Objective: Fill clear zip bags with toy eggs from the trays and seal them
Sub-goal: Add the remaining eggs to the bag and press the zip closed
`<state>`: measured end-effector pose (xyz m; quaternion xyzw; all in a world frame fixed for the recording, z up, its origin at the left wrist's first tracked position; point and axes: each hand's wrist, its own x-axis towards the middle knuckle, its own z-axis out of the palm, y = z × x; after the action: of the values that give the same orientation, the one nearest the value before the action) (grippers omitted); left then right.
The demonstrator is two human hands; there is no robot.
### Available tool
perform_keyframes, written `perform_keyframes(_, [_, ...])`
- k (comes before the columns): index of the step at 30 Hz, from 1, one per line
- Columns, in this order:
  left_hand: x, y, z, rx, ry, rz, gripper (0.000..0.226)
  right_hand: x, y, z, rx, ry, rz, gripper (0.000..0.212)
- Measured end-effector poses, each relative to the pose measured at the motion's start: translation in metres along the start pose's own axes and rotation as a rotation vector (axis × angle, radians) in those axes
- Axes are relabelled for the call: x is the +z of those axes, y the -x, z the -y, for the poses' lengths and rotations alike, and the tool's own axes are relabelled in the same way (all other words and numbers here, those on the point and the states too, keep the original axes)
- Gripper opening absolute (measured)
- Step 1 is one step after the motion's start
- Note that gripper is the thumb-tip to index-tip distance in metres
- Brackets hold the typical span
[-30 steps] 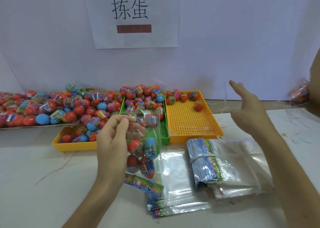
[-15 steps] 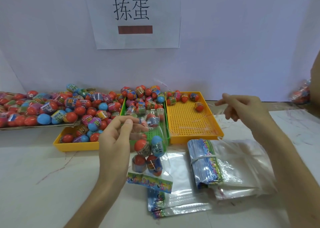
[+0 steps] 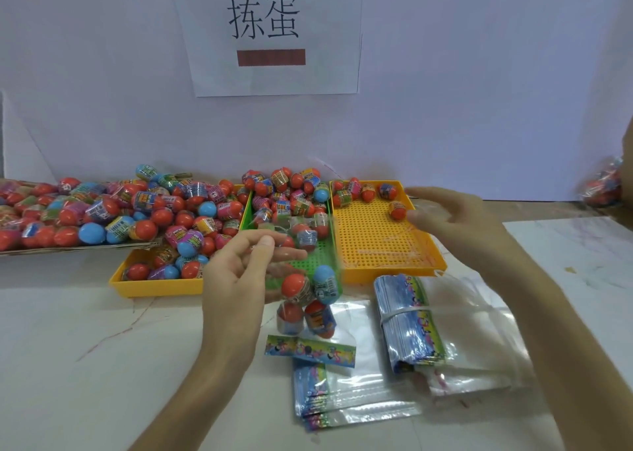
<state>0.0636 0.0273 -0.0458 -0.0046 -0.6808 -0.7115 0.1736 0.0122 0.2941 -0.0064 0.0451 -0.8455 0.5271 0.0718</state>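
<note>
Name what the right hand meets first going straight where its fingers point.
Probably the lone red toy egg in the right yellow perforated tray, just beyond the right hand; depth unclear.

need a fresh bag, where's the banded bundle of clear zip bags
Head view, right of centre: the banded bundle of clear zip bags lies just in front of the right yellow perforated tray, right of the egg-filled clear bag in the left hand.
</note>
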Motion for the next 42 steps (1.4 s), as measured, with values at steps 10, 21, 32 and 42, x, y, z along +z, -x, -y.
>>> perform_keyframes(10, [0.001, 0.0, -0.002, -0.047, 0.04, 0.0, 0.023, 0.049, 0.025, 0.024, -0.104, -0.086, 0.461, 0.028])
perform_keyframes(21, [0.002, -0.003, -0.01, -0.178, 0.324, 0.107, 0.059, 0.065, 0.024, 0.022, -0.118, -0.315, 0.129, 0.01])
perform_keyframes(32, [0.0, -0.002, 0.0, -0.171, 0.228, 0.157, 0.028, 0.069, 0.026, 0.024, -0.101, -0.407, 0.088, 0.007])
perform_keyframes(42, [0.002, -0.005, -0.002, -0.394, 0.535, 0.22, 0.028, 0.071, 0.026, 0.02, -0.075, -0.522, 0.111, 0.008])
